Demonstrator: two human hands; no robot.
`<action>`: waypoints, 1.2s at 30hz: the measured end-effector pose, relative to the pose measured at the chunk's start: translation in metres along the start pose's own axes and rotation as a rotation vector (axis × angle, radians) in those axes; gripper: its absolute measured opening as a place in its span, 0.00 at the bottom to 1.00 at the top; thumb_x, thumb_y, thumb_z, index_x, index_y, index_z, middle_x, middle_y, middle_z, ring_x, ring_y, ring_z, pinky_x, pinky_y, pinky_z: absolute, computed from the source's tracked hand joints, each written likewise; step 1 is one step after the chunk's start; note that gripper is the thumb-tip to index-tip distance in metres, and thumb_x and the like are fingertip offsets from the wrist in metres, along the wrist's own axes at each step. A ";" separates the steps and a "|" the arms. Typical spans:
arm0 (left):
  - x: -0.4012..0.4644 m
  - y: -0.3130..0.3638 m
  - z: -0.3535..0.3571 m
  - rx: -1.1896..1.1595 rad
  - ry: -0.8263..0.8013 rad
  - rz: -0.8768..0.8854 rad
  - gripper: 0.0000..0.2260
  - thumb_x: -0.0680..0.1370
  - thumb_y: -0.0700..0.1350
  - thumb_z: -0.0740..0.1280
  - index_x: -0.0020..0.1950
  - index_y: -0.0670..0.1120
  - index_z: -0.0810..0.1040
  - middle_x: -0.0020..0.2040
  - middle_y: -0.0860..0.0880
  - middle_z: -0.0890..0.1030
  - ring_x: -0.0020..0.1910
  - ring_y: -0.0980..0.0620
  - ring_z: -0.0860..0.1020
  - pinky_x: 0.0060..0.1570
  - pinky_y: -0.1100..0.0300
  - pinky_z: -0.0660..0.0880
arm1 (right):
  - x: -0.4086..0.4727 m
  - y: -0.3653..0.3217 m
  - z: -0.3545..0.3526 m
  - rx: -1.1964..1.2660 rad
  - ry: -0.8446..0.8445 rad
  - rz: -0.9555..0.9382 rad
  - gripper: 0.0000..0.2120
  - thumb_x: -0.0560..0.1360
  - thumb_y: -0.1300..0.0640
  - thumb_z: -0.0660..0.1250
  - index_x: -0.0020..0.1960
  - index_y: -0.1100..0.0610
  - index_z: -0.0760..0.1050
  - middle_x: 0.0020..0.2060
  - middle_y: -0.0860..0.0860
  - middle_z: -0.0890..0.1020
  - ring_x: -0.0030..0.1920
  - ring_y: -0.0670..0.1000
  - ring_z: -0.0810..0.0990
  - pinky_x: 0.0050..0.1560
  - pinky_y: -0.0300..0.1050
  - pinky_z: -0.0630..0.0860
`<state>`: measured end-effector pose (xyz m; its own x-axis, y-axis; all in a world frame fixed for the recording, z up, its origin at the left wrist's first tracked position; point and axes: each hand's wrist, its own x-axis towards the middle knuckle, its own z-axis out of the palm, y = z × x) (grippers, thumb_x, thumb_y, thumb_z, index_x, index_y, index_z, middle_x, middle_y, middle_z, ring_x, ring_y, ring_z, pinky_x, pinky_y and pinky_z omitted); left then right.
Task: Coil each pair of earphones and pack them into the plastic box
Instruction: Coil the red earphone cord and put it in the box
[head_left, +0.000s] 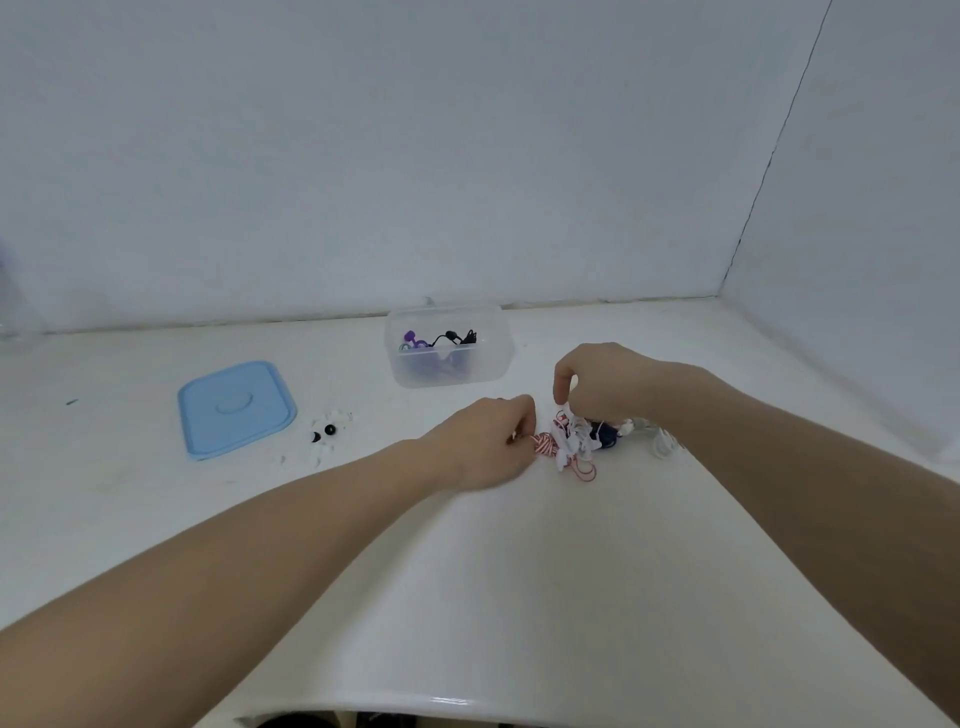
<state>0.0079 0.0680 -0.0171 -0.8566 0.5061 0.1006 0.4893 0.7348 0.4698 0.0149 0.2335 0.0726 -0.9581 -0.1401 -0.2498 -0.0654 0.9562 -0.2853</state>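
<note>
Walls: plain pale back wall (415, 156) meets side wall (883, 208) at the right corner.
Surface: white, glossy surface (519, 571), rounded near edge.
Light: soft, even.

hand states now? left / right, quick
Left hand: closed, pinching the red-and-white striped earphone cord.
Right hand: closed, pinching a white cord in the tangled earphone pile.

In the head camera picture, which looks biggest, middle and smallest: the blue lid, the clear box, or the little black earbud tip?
1. blue lid and plastic box: look about alike, and the box sits farther away, so no ranking.
2. black ear tip: clearly smallest.
</note>
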 end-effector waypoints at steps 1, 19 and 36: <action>-0.002 0.000 -0.005 -0.044 0.000 -0.004 0.05 0.80 0.45 0.63 0.48 0.44 0.72 0.39 0.51 0.76 0.37 0.49 0.71 0.40 0.55 0.68 | -0.001 -0.003 0.000 0.021 0.013 -0.013 0.16 0.76 0.67 0.56 0.56 0.57 0.79 0.52 0.54 0.79 0.36 0.51 0.76 0.33 0.40 0.73; -0.022 -0.014 -0.058 -0.578 0.112 -0.297 0.12 0.83 0.42 0.57 0.39 0.45 0.70 0.33 0.51 0.69 0.33 0.51 0.65 0.35 0.59 0.64 | 0.003 -0.028 0.020 1.006 -0.306 -0.052 0.12 0.81 0.57 0.63 0.61 0.62 0.78 0.50 0.58 0.84 0.48 0.56 0.81 0.53 0.51 0.80; -0.050 -0.058 -0.054 -0.917 -0.095 -0.501 0.17 0.84 0.49 0.58 0.61 0.39 0.80 0.54 0.41 0.85 0.50 0.46 0.84 0.58 0.51 0.79 | 0.031 -0.047 0.073 1.441 -0.214 0.000 0.06 0.75 0.71 0.67 0.52 0.68 0.79 0.45 0.62 0.84 0.41 0.55 0.84 0.42 0.40 0.82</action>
<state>0.0136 -0.0246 -0.0025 -0.8910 0.3015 -0.3394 -0.2630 0.2666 0.9272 0.0083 0.1654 0.0102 -0.8905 -0.2985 -0.3434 0.3888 -0.1074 -0.9150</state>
